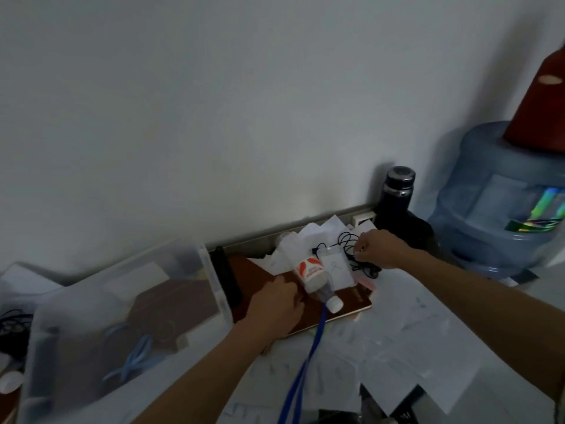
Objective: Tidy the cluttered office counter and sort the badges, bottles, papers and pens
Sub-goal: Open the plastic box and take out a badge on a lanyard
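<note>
A small plastic bottle (315, 278) with a red and white label and a white cap lies on its side on a brown notebook (342, 304). My left hand (276, 304) rests on the notebook, touching the bottle's left side. A clear badge holder (337, 269) lies just right of the bottle; its blue lanyard (308, 356) runs down toward me. My right hand (379, 247) is closed on the tangled black cable (351, 240) at the badge's clip. Loose white papers (428, 328) cover the counter at right.
A clear plastic storage box (122, 301) holding a light blue lanyard stands at left. A dark thermos (396, 197) stands by the wall, with a large blue water jug (501, 203) to its right. More crumpled papers (308, 237) sit against the wall.
</note>
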`<state>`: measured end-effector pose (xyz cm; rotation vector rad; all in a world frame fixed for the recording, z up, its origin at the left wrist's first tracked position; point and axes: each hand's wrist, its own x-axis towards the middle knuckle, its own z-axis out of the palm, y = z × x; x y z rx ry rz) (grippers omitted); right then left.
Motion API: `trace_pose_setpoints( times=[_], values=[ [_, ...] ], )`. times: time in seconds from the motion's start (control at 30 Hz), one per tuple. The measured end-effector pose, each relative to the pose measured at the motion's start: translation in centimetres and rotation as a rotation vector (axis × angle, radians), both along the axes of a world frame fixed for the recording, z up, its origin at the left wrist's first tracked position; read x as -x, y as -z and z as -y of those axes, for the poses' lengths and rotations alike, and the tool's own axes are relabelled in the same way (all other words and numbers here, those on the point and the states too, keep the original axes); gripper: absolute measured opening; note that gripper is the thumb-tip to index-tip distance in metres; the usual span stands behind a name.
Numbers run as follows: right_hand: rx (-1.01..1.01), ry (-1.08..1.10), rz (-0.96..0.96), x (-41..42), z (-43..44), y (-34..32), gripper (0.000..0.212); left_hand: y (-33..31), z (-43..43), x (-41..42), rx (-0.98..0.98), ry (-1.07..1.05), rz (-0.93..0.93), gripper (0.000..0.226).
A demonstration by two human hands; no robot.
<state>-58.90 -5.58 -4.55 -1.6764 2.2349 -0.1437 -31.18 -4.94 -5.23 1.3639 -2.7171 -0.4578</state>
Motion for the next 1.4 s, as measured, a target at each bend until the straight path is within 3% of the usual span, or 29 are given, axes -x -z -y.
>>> trace_pose_setpoints(
  times=[0.13,0.23,0.33,0.53,0.7,0.8,0.93,1.1,1.13,1.2,1.27,1.3,1.4],
  values=[
    [0.034,-0.038,0.020,-0.2,1.5,2.1,0.032,3.9,0.0,-0.7,-0.080,-0.145,0.190,0.033],
    [-0.032,-0.035,0.046,-1.4,2.7,4.0,0.048,5.7,-0.6,-1.7,-0.135,-0.161,0.253,0.054],
    [-0.090,-0.008,-0.055,-2.3,3.4,5.4,0.062,6.1,-0.8,-2.0,-0.174,-0.159,0.269,0.069],
    [0.116,0.042,-0.059,-0.5,4.2,4.6,0.042,6.0,-0.5,-2.0,-0.210,-0.163,0.270,0.073],
    [0.351,0.058,0.366,1.0,5.2,-2.3,0.042,5.4,0.3,-2.2,-0.268,-0.198,0.218,0.069],
    [0.393,0.023,0.586,0.5,4.8,-8.0,0.034,4.3,1.0,-1.9,-0.298,-0.215,0.144,0.048],
    [0.412,-0.019,0.826,-0.7,3.4,-14.3,0.025,2.8,1.8,-1.4,-0.313,-0.298,-0.091,0.022],
    [0.347,-0.125,1.166,-1.9,3.0,-18.0,0.034,-0.3,2.1,0.5,-0.202,-0.551,-0.605,0.022],
    [0.328,-0.145,1.210,-2.2,3.1,-18.3,0.034,-1.0,2.0,1.0,-0.280,-0.585,-0.709,0.020],
    [0.284,-0.180,1.260,-3.0,3.2,-18.7,0.033,-2.5,1.7,2.0,-0.658,-0.605,-0.941,0.028],
    [0.255,-0.205,1.241,-3.7,3.5,-18.8,0.032,-3.7,1.2,2.4,-1.077,-0.567,-1.114,0.050],
    [0.257,-0.204,1.213,-3.9,3.6,-18.7,0.030,-4.2,0.7,2.3,-1.188,-0.513,-1.138,0.060],
    [0.304,-0.119,1.219,-3.6,4.5,-18.1,0.026,-5.0,0.1,1.0,-1.133,-0.424,-1.159,0.065]
  ],
)
